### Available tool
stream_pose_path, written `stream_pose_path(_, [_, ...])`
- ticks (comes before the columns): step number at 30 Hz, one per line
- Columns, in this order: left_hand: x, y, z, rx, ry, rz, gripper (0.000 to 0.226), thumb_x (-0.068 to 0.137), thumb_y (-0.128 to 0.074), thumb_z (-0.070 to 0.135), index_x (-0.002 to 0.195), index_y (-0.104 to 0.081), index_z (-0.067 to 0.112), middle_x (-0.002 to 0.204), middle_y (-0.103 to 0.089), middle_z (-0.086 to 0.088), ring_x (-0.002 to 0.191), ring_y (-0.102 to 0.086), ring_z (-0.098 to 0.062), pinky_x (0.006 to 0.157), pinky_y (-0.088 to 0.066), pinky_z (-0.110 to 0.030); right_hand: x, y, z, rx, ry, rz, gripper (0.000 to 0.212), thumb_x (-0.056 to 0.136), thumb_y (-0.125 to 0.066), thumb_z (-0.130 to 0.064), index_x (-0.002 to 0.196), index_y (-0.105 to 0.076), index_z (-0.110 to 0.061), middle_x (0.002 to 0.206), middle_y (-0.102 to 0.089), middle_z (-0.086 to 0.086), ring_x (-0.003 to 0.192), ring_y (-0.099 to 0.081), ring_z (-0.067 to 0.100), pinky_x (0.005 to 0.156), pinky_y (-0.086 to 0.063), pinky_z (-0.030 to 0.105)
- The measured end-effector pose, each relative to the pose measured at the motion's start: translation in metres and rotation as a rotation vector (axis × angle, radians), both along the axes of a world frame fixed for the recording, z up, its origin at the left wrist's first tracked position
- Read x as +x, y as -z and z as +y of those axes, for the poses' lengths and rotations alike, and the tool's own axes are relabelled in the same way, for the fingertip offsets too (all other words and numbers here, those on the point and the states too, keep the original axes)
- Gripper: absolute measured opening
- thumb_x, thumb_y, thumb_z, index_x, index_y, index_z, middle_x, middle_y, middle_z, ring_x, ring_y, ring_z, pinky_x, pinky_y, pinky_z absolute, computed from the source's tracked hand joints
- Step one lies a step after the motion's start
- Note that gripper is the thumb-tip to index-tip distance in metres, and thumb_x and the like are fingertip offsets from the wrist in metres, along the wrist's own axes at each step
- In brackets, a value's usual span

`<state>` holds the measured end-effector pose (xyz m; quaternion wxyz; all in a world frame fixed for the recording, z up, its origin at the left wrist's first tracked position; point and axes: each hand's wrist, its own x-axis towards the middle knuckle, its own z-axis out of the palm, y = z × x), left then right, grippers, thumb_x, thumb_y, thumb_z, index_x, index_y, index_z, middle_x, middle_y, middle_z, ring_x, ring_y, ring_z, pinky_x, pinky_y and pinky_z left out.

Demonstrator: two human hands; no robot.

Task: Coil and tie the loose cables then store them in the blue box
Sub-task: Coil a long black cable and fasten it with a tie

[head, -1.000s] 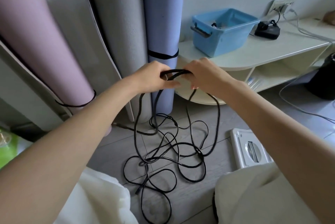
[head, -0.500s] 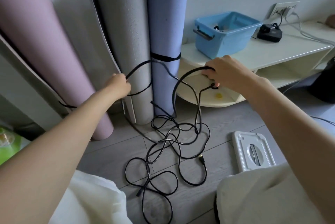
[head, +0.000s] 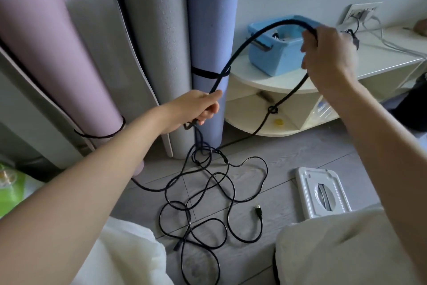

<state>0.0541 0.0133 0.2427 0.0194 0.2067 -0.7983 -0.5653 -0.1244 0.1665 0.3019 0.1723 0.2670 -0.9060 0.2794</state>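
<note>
Loose loops of the thin black rubber cable (head: 208, 194) lie tangled on the grey wood floor in front of the upright blue foam mat roll (head: 211, 54). Just before that roll, the left hand (head: 196, 109) grips a raised strand. Right of the roll, the right hand (head: 328, 54) pinches, apparently, the arching cable, with the blue plastic box (head: 277, 58) behind it on the cream shelf (head: 381, 60).

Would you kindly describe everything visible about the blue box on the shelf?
The blue box is a light blue, plastic-looking open tub with a thick rim and a grey bar handle on its near end. It stands upright on the cream shelf unit, right of the rolled blue mat. Some small dark items lie inside, too unclear to name. The black cable arcs in front of it, and the right hand hides its right side.
</note>
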Motion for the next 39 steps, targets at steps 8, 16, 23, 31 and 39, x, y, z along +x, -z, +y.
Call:
stream_pose_path(8, [-0.014, -0.015, 0.032, 0.148, 0.096, 0.077, 0.044, 0.1, -0.036, 0.035, 0.059, -0.029, 0.02, 0.044, -0.02, 0.011, 0.039, -0.015, -0.006, 0.039, -0.012, -0.017, 0.047, 0.037, -0.028, 0.446, -0.648, 0.083, 0.064, 0.084, -0.062, -0.018, 0.141, -0.034, -0.022, 0.134, -0.047, 0.009, 0.12, -0.044, 0.031, 0.097, -0.037, 0.042])
stream_pose_path(16, [-0.013, -0.024, 0.022, 0.272, -0.019, 0.279, 0.046, 0.097, -0.04, 0.039, 0.057, -0.034, 0.016, 0.048, -0.021, 0.006, 0.045, -0.018, -0.01, 0.045, -0.03, -0.017, 0.015, -0.004, -0.01, -0.29, -0.225, -0.145, 0.026, 0.096, -0.041, -0.016, 0.092, -0.064, -0.005, 0.064, -0.048, -0.004, 0.056, -0.041, 0.009, 0.045, -0.031, 0.009])
stream_pose_path(23, [-0.013, -0.035, 0.026, 0.914, -0.09, 0.443, 0.042, 0.1, -0.031, 0.041, 0.066, -0.042, 0.017, 0.046, -0.025, 0.01, 0.031, -0.022, -0.002, 0.032, -0.018, -0.013, 0.032, 0.047, -0.028, 0.292, -0.271, -0.423, 0.027, 0.1, -0.033, -0.02, 0.1, -0.054, -0.002, 0.088, -0.049, 0.015, 0.081, -0.048, 0.025, 0.066, -0.039, 0.031])
stream_pose_path(31, [-0.03, -0.013, 0.046, 0.429, -0.195, 0.298, 0.029, 0.101, -0.035, 0.021, 0.101, -0.062, 0.013, 0.114, -0.058, 0.001, 0.108, -0.059, -0.019, 0.081, -0.051, -0.021, 0.076, 0.058, -0.034, 0.769, -0.579, -0.543, 0.012, 0.094, -0.04, -0.003, 0.085, -0.043, -0.009, 0.072, -0.048, 0.006, 0.058, -0.049, 0.021, 0.047, -0.041, 0.021])
stream_pose_path(39, [-0.022, -0.024, 0.01, -0.281, -0.419, 0.318, 0.026, 0.101, -0.035, 0.02, 0.116, -0.054, 0.01, 0.116, -0.057, -0.003, 0.109, -0.054, -0.004, 0.089, -0.033, -0.011, 0.063, 0.058, -0.02, 0.284, -0.79, -0.786, 0.012, 0.089, -0.053, -0.006, 0.099, -0.057, -0.01, 0.057, -0.051, 0.004, 0.039, -0.04, 0.015, 0.04, -0.042, 0.022])
